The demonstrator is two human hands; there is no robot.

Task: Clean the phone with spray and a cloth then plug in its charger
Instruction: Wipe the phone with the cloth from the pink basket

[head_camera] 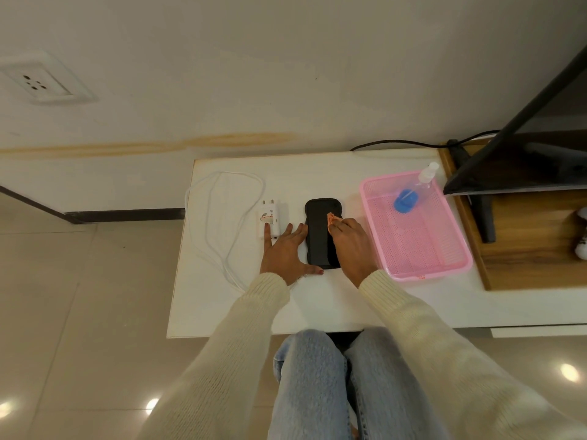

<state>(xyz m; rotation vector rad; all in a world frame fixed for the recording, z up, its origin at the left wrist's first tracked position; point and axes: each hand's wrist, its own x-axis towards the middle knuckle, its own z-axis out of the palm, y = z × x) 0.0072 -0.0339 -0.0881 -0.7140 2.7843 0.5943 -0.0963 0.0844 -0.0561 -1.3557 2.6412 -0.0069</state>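
Note:
A black phone lies flat on the white table. My right hand rests over the phone's right side and holds a small orange cloth bunched against the phone. My left hand lies flat on the table just left of the phone, fingers spread, thumb at the phone's near corner. A white charger plug sits under my left fingertips, with its white cable looped to the left. The spray bottle with a blue base lies in the pink basket.
A wall socket is on the wall at the far left. A dark monitor on a stand occupies a wooden board at the right. A black cable runs along the table's back edge.

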